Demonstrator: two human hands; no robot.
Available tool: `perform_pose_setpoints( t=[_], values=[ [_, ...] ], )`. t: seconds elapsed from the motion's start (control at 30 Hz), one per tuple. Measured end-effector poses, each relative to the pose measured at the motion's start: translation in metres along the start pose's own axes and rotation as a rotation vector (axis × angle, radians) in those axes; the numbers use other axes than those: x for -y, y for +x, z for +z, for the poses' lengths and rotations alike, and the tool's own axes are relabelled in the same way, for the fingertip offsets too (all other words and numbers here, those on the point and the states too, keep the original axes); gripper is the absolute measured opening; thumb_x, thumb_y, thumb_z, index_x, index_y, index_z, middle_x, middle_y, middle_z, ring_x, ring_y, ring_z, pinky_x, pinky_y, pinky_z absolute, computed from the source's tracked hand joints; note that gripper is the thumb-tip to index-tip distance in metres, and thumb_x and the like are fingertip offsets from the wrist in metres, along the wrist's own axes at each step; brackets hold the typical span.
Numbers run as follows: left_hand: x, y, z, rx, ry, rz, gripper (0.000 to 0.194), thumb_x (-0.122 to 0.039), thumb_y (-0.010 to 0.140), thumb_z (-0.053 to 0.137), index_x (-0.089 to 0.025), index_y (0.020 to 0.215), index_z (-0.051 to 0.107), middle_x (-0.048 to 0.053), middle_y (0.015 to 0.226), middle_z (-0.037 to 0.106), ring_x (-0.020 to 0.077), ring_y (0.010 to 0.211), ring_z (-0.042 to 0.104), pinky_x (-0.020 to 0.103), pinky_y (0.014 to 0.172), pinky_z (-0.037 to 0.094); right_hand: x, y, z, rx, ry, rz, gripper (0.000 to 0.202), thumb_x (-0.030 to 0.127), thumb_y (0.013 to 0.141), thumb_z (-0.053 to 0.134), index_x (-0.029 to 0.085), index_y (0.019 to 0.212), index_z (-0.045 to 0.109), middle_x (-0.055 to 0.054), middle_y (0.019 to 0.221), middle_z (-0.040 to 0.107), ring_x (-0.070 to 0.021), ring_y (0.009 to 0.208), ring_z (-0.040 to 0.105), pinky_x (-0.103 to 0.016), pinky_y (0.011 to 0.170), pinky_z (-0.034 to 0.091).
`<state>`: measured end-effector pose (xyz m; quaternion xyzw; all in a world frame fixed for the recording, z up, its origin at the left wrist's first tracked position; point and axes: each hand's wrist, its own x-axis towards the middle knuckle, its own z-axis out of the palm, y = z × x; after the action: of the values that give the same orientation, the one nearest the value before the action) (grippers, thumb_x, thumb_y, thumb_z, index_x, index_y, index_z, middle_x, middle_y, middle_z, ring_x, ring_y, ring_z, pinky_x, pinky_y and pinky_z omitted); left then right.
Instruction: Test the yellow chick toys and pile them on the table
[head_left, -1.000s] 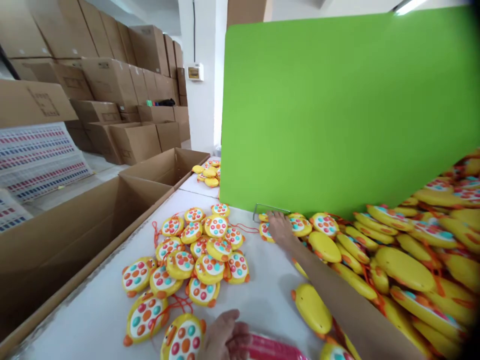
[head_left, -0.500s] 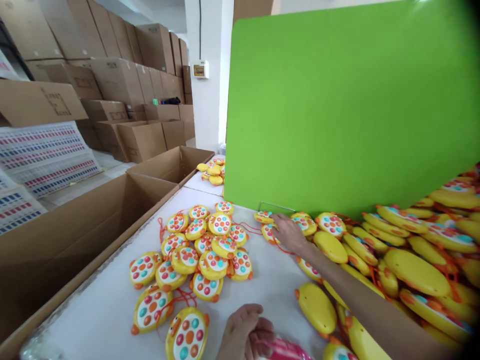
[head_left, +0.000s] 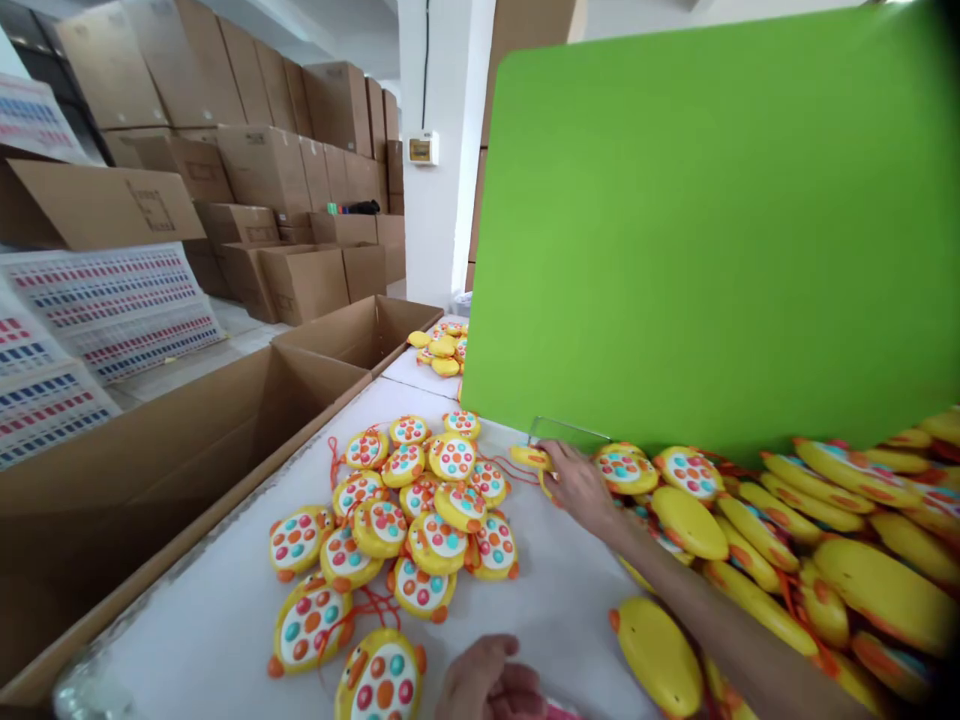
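Reaches to the far side of the surface (head_left: pixel 195 640) with the right hand (head_left: pixel 579 488), gripping one end of a yellow toy (head_left: pixel 529 457) tipped side-on, just beside the wire bracket (head_left: pixel 574 428) at the foot of the green board (head_left: pixel 712 230). Down at the near side, holds the left hand (head_left: pixel 491 682) low with fingers half curled, right next to a pink item (head_left: pixel 561 711) cut off by the edge of view; cannot tell whether gripping it or not. Look to the left of both hands: see a loose cluster of toys (head_left: pixel 381 527), dotted sides up, with red cords trailing among them. Swing right and find a big heap of toys (head_left: pixel 885 585), many showing plain yellow backs. Spot a back-up toy (head_left: pixel 656 652) at the heap's near left. Glance far left for a small batch (head_left: pixel 444 348), then nearer for an open carton (head_left: pixel 172 480) alongside the surface.
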<state>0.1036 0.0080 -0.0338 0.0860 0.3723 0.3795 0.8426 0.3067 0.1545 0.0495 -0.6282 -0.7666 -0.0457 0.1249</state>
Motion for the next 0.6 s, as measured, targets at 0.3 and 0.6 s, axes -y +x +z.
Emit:
perform_pose_setpoints(
  t=[0.3, 0.6],
  values=[
    [-0.008, -0.024, 0.041, 0.16, -0.051, 0.068, 0.027, -0.033, 0.078, 0.066, -0.01, 0.09, 0.066, 0.01, 0.083, 0.071, 0.0176, 0.067, 0.066, 0.023, 0.055, 0.047, 0.053, -0.148, -0.03, 0.216, 1.182, 0.027, 0.017, 0.02, 0.08, 0.058, 0.026, 0.095, 0.065, -0.008, 0.131, 0.052, -0.0213, 0.114, 0.055, -0.032, 0.088, 0.05],
    [0.012, -0.042, 0.039, 0.145, -0.032, 0.071, 0.024, -0.023, 0.079, 0.065, -0.014, 0.101, 0.062, 0.008, 0.09, 0.071, 0.018, 0.071, 0.067, 0.022, 0.051, 0.05, 0.067, -0.208, -0.02, -0.072, 1.363, 0.563, 0.042, 0.045, 0.082, 0.056, 0.023, 0.118, 0.059, -0.012, 0.121, 0.061, -0.0255, 0.108, 0.059, -0.038, 0.088, 0.052]
  ],
)
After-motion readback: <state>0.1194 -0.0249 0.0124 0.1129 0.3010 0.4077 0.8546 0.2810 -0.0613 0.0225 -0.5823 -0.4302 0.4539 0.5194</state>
